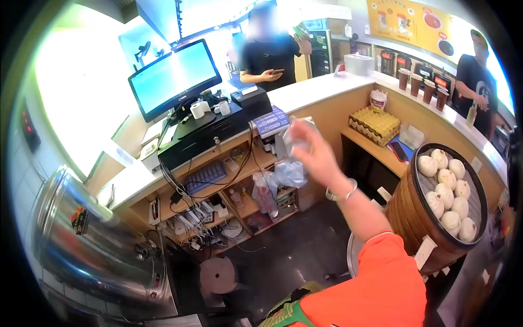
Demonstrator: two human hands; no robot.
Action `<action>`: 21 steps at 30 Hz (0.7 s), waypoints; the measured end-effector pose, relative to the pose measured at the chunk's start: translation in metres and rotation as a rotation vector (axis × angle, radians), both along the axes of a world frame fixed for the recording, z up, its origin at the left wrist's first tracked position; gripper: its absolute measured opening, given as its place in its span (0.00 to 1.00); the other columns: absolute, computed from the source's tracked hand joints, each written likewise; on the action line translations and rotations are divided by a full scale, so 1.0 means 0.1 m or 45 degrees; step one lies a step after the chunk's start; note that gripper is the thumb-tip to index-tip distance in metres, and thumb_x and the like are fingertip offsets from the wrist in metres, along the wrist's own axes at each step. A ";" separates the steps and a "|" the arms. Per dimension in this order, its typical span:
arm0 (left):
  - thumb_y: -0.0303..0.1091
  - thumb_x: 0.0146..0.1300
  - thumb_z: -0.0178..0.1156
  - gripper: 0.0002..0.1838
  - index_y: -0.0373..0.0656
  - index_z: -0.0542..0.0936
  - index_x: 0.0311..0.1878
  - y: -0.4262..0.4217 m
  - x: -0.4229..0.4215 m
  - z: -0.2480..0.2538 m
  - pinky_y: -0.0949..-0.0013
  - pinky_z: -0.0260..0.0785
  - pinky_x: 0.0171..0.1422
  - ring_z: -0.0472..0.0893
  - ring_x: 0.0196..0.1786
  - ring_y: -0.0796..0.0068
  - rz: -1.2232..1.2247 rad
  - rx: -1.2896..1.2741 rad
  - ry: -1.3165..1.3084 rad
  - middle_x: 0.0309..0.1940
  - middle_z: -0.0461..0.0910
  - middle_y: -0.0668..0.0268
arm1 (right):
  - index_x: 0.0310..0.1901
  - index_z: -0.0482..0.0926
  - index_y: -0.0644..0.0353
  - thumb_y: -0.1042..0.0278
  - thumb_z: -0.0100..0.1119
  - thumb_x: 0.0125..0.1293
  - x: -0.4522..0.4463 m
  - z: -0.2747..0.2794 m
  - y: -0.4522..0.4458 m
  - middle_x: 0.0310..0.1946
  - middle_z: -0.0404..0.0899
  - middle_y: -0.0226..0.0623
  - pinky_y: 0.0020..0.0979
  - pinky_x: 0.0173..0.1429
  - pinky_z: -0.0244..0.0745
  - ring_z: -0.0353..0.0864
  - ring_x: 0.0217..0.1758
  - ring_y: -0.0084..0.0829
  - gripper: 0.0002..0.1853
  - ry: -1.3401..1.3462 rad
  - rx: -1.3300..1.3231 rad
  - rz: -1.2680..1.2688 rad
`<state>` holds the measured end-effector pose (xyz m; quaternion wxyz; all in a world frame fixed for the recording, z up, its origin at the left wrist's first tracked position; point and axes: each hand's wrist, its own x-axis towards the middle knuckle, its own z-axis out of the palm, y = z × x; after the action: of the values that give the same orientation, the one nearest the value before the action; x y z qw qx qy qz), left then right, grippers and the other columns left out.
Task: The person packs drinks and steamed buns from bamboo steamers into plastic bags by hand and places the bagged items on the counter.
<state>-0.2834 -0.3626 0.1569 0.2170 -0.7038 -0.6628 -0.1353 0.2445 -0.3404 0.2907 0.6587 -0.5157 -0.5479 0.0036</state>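
Observation:
My right arm, in an orange sleeve with a silver bangle (343, 191) at the wrist, stretches forward to the counter's inner edge. The fingers of my right hand (315, 155) are raised and smeared by motion, so I cannot tell whether they hold anything. Close by the fingertips is a blue-and-white printed box or card (271, 122) on the counter. Below the hand hang clear plastic bags (289, 173) in front of the shelves. My left hand is out of view.
A monitor (175, 80) stands above a black cash drawer (204, 140). At right are stacked bamboo steamers (400, 215) with several buns (445, 193), an egg tray (375, 126) and brown cups (415, 85). A steel tank (92, 234) stands left. Two people are across the counter.

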 end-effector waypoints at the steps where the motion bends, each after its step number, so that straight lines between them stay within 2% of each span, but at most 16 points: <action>1: 0.36 0.60 0.49 0.26 0.37 0.62 0.61 0.09 0.05 -0.06 0.57 0.55 0.62 0.63 0.59 0.51 -0.074 0.039 -0.042 0.56 0.67 0.51 | 0.60 0.60 0.58 0.77 0.51 0.57 0.05 0.20 -0.02 0.45 0.71 0.35 0.24 0.52 0.66 0.69 0.49 0.23 0.27 0.033 0.221 0.032; 2: 0.35 0.60 0.49 0.26 0.37 0.62 0.61 0.20 0.11 -0.12 0.57 0.55 0.63 0.63 0.60 0.51 -0.210 0.123 -0.138 0.56 0.67 0.51 | 0.60 0.60 0.59 0.77 0.51 0.57 0.13 0.29 -0.04 0.38 0.72 0.33 0.19 0.46 0.67 0.71 0.42 0.19 0.27 0.073 0.298 0.005; 3: 0.35 0.60 0.49 0.26 0.37 0.62 0.61 0.26 0.16 -0.16 0.57 0.55 0.63 0.63 0.60 0.51 -0.213 0.143 -0.140 0.56 0.67 0.51 | 0.60 0.59 0.60 0.77 0.51 0.58 0.19 0.26 -0.06 0.34 0.72 0.31 0.19 0.44 0.67 0.71 0.38 0.19 0.27 0.135 0.230 0.012; 4: 0.33 0.59 0.49 0.26 0.37 0.62 0.61 0.32 0.19 -0.18 0.57 0.56 0.61 0.64 0.58 0.52 -0.430 0.163 -0.205 0.54 0.68 0.51 | 0.61 0.59 0.61 0.77 0.50 0.59 0.27 0.21 -0.05 0.30 0.72 0.30 0.19 0.41 0.67 0.71 0.34 0.18 0.27 0.196 0.167 0.017; 5: 0.31 0.59 0.50 0.26 0.37 0.61 0.61 0.39 0.23 -0.22 0.57 0.58 0.60 0.66 0.56 0.53 -0.651 0.183 -0.268 0.52 0.69 0.51 | 0.61 0.59 0.61 0.77 0.50 0.59 0.31 0.14 -0.07 0.30 0.72 0.30 0.19 0.41 0.67 0.71 0.34 0.18 0.27 0.189 0.191 0.011; 6: 0.31 0.59 0.50 0.26 0.37 0.61 0.61 0.44 0.23 -0.31 0.57 0.58 0.60 0.66 0.56 0.53 -0.662 0.202 -0.268 0.52 0.69 0.51 | 0.61 0.57 0.62 0.76 0.50 0.59 0.32 0.04 -0.10 0.27 0.71 0.28 0.19 0.40 0.66 0.70 0.31 0.17 0.27 0.205 0.143 -0.004; 8: 0.27 0.58 0.50 0.26 0.37 0.61 0.62 0.54 0.16 -0.50 0.58 0.60 0.55 0.69 0.49 0.54 -0.646 0.011 -0.424 0.44 0.73 0.53 | 0.62 0.56 0.63 0.76 0.49 0.60 0.31 -0.08 -0.18 0.23 0.70 0.27 0.19 0.38 0.66 0.69 0.28 0.17 0.27 0.222 0.102 -0.034; 9: 0.27 0.58 0.50 0.26 0.37 0.61 0.62 0.57 0.18 -0.50 0.58 0.60 0.55 0.69 0.49 0.54 -0.661 0.018 -0.427 0.44 0.73 0.53 | 0.62 0.55 0.63 0.76 0.49 0.60 0.33 -0.11 -0.23 0.22 0.70 0.28 0.20 0.37 0.66 0.69 0.27 0.17 0.28 0.230 0.063 -0.076; 11: 0.25 0.58 0.49 0.26 0.36 0.61 0.62 0.62 0.20 -0.48 0.58 0.61 0.50 0.70 0.41 0.55 -0.726 0.085 -0.496 0.36 0.73 0.55 | 0.63 0.53 0.64 0.75 0.50 0.59 0.40 -0.12 -0.26 0.19 0.68 0.28 0.21 0.35 0.67 0.68 0.25 0.17 0.30 0.210 0.005 -0.190; 13: 0.25 0.58 0.49 0.26 0.37 0.61 0.62 0.66 0.33 -0.53 0.57 0.61 0.46 0.69 0.37 0.55 -0.809 0.158 -0.478 0.33 0.72 0.55 | 0.64 0.52 0.60 0.74 0.51 0.58 0.25 0.08 -0.19 0.19 0.68 0.26 0.21 0.34 0.67 0.68 0.24 0.17 0.32 0.018 -0.032 -0.235; 14: 0.26 0.58 0.49 0.26 0.38 0.61 0.62 0.65 0.41 -0.47 0.57 0.61 0.45 0.69 0.36 0.54 -0.838 0.155 -0.474 0.33 0.71 0.54 | 0.66 0.49 0.52 0.74 0.52 0.58 0.04 0.26 -0.19 0.22 0.69 0.25 0.20 0.33 0.65 0.66 0.25 0.16 0.35 -0.008 -0.045 -0.057; 16: 0.27 0.58 0.49 0.25 0.39 0.62 0.61 0.65 0.60 -0.36 0.56 0.61 0.44 0.69 0.36 0.53 -0.839 0.152 -0.499 0.32 0.71 0.53 | 0.67 0.44 0.51 0.73 0.51 0.57 -0.34 0.61 -0.17 0.18 0.68 0.30 0.26 0.31 0.68 0.69 0.21 0.25 0.38 -0.206 0.066 0.109; 18: 0.28 0.59 0.48 0.25 0.40 0.63 0.61 0.59 0.58 -0.36 0.56 0.61 0.42 0.68 0.35 0.53 -0.820 0.127 -0.518 0.32 0.70 0.52 | 0.67 0.42 0.50 0.72 0.50 0.57 -0.62 0.92 -0.31 0.17 0.70 0.38 0.34 0.32 0.69 0.71 0.21 0.36 0.39 -0.451 0.012 0.124; 20: 0.29 0.60 0.48 0.23 0.41 0.64 0.61 0.56 0.55 -0.46 0.56 0.62 0.41 0.68 0.34 0.52 -0.766 0.120 -0.536 0.31 0.69 0.51 | 0.67 0.42 0.49 0.70 0.49 0.57 -0.73 0.99 -0.33 0.18 0.71 0.44 0.40 0.32 0.69 0.73 0.24 0.45 0.38 -0.774 -0.167 0.157; 21: 0.28 0.60 0.48 0.23 0.42 0.64 0.61 0.53 0.52 -0.49 0.58 0.62 0.40 0.68 0.32 0.53 -0.724 0.089 -0.519 0.30 0.69 0.51 | 0.67 0.44 0.48 0.69 0.49 0.57 -0.78 0.96 -0.39 0.20 0.73 0.47 0.42 0.33 0.68 0.74 0.27 0.46 0.37 -0.889 -0.320 0.224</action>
<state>-0.2315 -0.3093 0.1081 0.0579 -0.8109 -0.4648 -0.3508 0.1665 -0.3790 0.3871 0.3612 -0.5135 -0.7768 -0.0486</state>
